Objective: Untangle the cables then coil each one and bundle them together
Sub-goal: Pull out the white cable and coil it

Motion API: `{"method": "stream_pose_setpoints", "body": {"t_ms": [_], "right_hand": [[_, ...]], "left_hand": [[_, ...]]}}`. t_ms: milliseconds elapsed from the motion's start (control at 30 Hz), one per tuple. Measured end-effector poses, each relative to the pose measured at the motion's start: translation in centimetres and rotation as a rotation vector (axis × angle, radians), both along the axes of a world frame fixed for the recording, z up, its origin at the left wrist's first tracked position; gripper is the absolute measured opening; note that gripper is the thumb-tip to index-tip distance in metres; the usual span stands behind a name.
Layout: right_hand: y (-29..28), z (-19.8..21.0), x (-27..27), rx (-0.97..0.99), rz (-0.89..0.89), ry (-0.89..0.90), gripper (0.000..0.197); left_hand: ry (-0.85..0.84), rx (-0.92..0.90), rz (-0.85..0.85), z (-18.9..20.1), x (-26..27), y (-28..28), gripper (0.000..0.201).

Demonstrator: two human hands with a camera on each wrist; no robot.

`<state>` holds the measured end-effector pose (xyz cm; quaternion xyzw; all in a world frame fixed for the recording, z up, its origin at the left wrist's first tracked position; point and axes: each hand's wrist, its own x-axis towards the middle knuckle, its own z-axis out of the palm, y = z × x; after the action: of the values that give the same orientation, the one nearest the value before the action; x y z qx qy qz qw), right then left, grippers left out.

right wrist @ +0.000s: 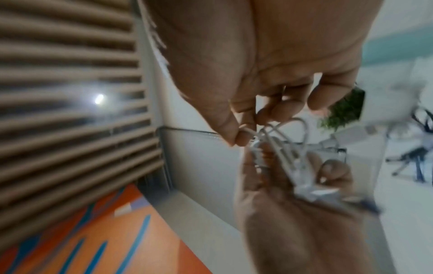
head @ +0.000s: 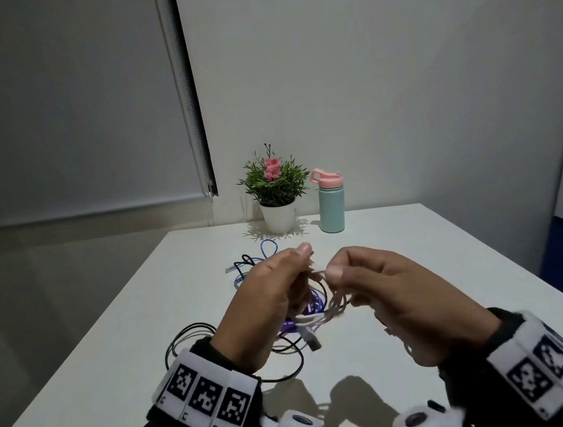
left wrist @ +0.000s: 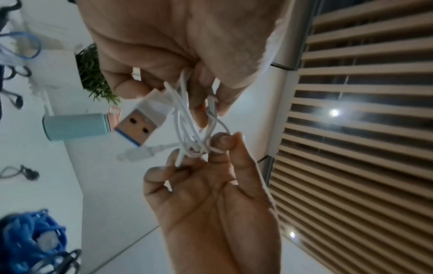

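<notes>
Both hands hold a thin white cable [head: 321, 316] above the table; its loops hang bunched between them. My left hand [head: 280, 282] grips the loops, and the white USB plug [left wrist: 140, 122] juts out beside its fingers. My right hand [head: 340, 271] pinches a strand [right wrist: 248, 132] between thumb and forefinger, touching the left hand. The USB plug [head: 312, 341] dangles under the bunch. A black cable [head: 189, 339] lies in loose loops on the table under my left wrist. A blue cable [head: 267, 249] lies farther back, partly hidden by my left hand.
A potted plant [head: 275, 193] and a mint bottle with a pink lid [head: 331, 205] stand at the far edge of the white table [head: 397, 253]. A purple item [head: 313, 308] lies beneath the hands. A roller blind [head: 74, 112] covers the window at left.
</notes>
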<state>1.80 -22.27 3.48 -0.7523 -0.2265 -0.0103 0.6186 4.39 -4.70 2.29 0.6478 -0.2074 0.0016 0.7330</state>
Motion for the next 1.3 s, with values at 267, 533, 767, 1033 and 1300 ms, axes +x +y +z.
{"method": "stream_pose_setpoints", "body": {"t_ms": [267, 533, 767, 1033, 1300], "right_hand": [[-1.1, 0.6, 0.5, 0.07, -0.105, 0.039, 0.044], [-2.4, 2.4, -0.9, -0.297, -0.077, -0.041, 0.042], [-1.8, 1.1, -0.1, -0.04, 0.028, 0.081, 0.025], [-2.1, 1.4, 0.5, -0.112, -0.241, -0.159, 0.02], [-0.8, 0.0, 0.7, 0.017, -0.036, 0.086, 0.026]], "left_hand": [[-0.229, 0.37, -0.078, 0.1, -0.8, 0.3, 0.026], [-0.362, 0.501, 0.058, 0.6, -1.1, 0.3, 0.038], [-0.492, 0.509, 0.247, 0.0, -0.3, 0.4, 0.02], [-0.207, 0.349, -0.045, 0.3, -0.5, 1.0, 0.018], [-0.257, 0.268, 0.001, -0.3, -0.8, -0.4, 0.021]]}}
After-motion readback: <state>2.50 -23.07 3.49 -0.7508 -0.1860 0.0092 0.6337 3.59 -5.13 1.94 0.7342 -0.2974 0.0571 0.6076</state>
